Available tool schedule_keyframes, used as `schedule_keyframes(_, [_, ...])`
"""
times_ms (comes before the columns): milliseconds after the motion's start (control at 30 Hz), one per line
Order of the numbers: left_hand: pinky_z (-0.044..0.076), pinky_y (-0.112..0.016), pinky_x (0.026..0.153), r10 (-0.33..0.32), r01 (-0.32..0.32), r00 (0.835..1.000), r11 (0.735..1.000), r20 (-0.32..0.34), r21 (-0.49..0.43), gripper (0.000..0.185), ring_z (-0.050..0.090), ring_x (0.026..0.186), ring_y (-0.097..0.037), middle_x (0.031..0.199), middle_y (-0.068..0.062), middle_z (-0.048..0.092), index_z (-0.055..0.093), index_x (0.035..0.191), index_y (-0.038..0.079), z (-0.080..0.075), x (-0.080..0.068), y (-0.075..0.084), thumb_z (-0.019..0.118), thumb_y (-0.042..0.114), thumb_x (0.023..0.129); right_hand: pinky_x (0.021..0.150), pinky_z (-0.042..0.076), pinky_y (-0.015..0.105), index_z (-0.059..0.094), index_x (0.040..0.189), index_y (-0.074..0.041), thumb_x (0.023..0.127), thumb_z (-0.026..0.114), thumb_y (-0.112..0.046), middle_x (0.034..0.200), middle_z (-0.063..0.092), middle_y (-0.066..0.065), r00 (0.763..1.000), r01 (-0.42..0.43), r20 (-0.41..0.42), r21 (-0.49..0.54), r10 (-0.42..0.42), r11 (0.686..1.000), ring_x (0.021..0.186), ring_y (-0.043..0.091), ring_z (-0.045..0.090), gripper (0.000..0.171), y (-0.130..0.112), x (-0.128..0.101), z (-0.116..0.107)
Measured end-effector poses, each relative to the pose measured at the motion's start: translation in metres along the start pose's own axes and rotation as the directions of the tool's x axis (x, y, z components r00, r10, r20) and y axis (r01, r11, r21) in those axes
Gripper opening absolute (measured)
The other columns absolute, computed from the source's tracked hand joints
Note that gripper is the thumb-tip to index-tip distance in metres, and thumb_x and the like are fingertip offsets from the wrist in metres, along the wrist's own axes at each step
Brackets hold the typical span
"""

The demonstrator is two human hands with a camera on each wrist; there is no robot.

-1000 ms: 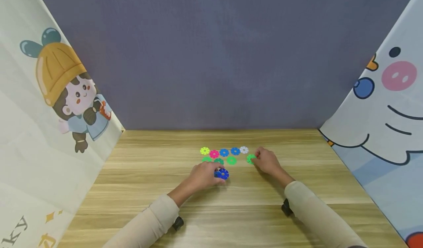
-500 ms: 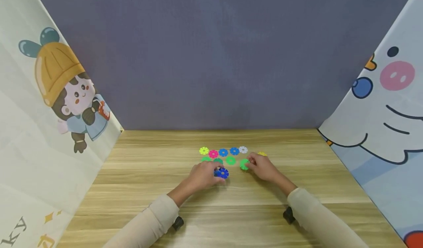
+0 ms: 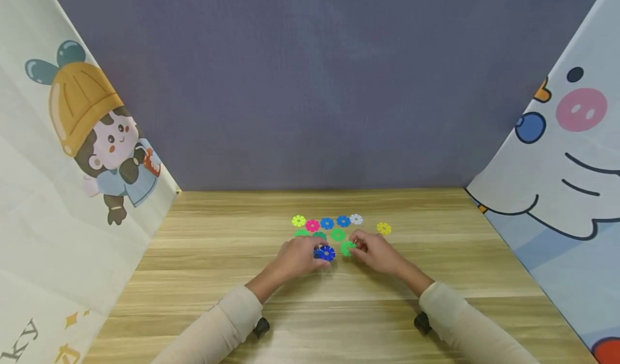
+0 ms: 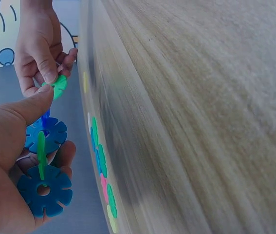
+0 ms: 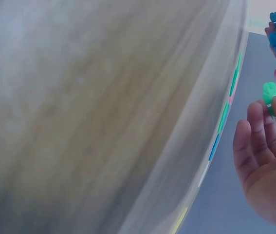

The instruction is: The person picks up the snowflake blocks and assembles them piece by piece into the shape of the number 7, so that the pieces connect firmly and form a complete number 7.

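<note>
My left hand [image 3: 299, 255] grips a small chain of slotted plastic discs joined edge to edge. In the left wrist view the chain shows a teal-blue disc [image 4: 45, 191], a green disc [image 4: 42, 155] set crosswise, another blue disc [image 4: 50, 135] and a dark blue end disc, which faces the head camera as a blue disc [image 3: 326, 253]. Thumb and fingers of my right hand [image 3: 378, 252] pinch a single green disc [image 3: 347, 248]. This disc stands just right of the dark blue one, with a small gap between them.
Behind the hands, loose discs lie in two rows on the wooden table [image 3: 218, 235]: yellow-green [image 3: 298, 221], pink [image 3: 312, 225], several blue and green ones, and a white disc [image 3: 356, 219]. A yellow disc [image 3: 384, 228] lies apart on the right. A grey partition [image 3: 310, 84] rises at the back.
My right hand has carried the green disc left and toward me, up near the chain, uncovering the yellow disc. My left hand has stayed almost still with the chain.
</note>
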State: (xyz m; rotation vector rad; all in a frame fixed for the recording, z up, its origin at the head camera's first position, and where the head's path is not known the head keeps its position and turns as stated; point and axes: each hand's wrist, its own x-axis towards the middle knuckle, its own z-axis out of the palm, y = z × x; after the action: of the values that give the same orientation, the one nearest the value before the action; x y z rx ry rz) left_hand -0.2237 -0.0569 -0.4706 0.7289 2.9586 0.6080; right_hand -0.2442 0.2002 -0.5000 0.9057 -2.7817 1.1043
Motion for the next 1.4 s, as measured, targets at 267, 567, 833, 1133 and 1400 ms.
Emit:
schedule_keyframes(267, [0.054, -0.038, 0.067, -0.001, 0.001, 1.0, 1.0, -0.003, -0.007, 0.055, 0.07, 0.095, -0.021, 0.113, 0.001, 0.076, 0.07, 0.125, 0.024, 0.001, 0.002, 0.002, 0.082, 0.053, 0.08, 0.061, 0.053, 0.022, 0.064, 0.103, -0.015, 0.096, 0.07, -0.012, 0.08, 0.068, 0.003, 1.0, 0.03, 0.008, 0.04, -0.03, 0.999, 0.067, 0.0, 0.056, 0.009, -0.007, -0.002, 0.003])
schedule_keyframes(567, [0.055, -0.033, 0.066, 0.019, -0.019, 1.0, 1.0, 0.001, -0.025, 0.054, 0.071, 0.092, -0.018, 0.109, 0.0, 0.077, 0.07, 0.126, 0.023, 0.001, 0.001, 0.004, 0.082, 0.051, 0.081, 0.061, 0.052, 0.021, 0.064, 0.102, -0.015, 0.096, 0.07, -0.01, 0.079, 0.068, 0.002, 0.999, 0.041, 0.002, 0.012, -0.041, 0.999, 0.067, -0.001, 0.055, 0.009, -0.008, -0.001, 0.005])
schedule_keyframes(833, [0.052, -0.029, 0.063, 0.03, -0.03, 1.0, 0.999, 0.002, -0.029, 0.051, 0.068, 0.085, -0.012, 0.107, 0.002, 0.077, 0.071, 0.124, 0.024, 0.001, 0.002, 0.005, 0.082, 0.05, 0.081, 0.064, 0.052, 0.021, 0.066, 0.103, -0.015, 0.097, 0.07, -0.016, 0.08, 0.069, -0.001, 0.999, 0.042, 0.008, -0.018, -0.042, 0.999, 0.069, -0.002, 0.056, 0.007, -0.011, -0.001, 0.006])
schedule_keyframes(1133, [0.055, -0.034, 0.068, 0.02, -0.021, 0.998, 1.0, -0.056, -0.017, 0.047, 0.072, 0.094, -0.02, 0.112, 0.0, 0.077, 0.074, 0.121, 0.023, -0.001, 0.003, 0.007, 0.082, 0.048, 0.081, 0.057, 0.052, 0.02, 0.068, 0.096, -0.014, 0.095, 0.072, -0.011, 0.07, 0.067, -0.004, 0.992, 0.107, -0.068, -0.013, -0.108, 0.994, 0.059, -0.003, 0.057, 0.005, -0.017, 0.004, 0.01])
schedule_keyframes(1400, [0.053, -0.028, 0.061, 0.065, -0.065, 0.996, 0.998, -0.061, 0.008, 0.046, 0.072, 0.087, -0.017, 0.111, 0.001, 0.078, 0.076, 0.118, 0.023, -0.003, 0.001, 0.01, 0.082, 0.047, 0.079, 0.056, 0.054, 0.017, 0.067, 0.094, -0.007, 0.092, 0.072, -0.002, 0.07, 0.07, 0.004, 0.983, 0.163, -0.086, -0.001, -0.162, 0.987, 0.059, -0.002, 0.061, 0.007, -0.019, 0.004, 0.015])
